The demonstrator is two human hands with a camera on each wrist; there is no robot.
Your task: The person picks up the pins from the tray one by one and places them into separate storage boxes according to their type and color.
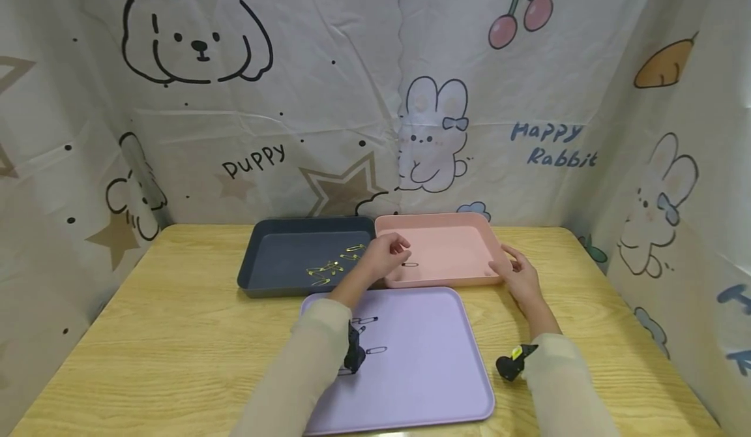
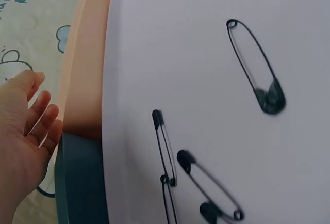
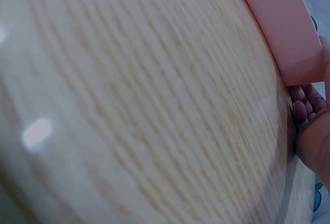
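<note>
Left hand (image 1: 387,256) hangs half-curled, seemingly empty, over pink tray (image 1: 448,248), right hand (image 1: 523,282) grips tray's right side — black safety pin (image 1: 410,265) lies inside, probably light, stiff, slippery — best pinched across its middle.

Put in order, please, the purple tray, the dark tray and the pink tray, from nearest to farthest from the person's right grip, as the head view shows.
1. Pink tray: its right end is held by the right grip.
2. Purple tray: to the grip's left, closer to the person.
3. Dark tray: farther left, beyond the pink tray.
</note>
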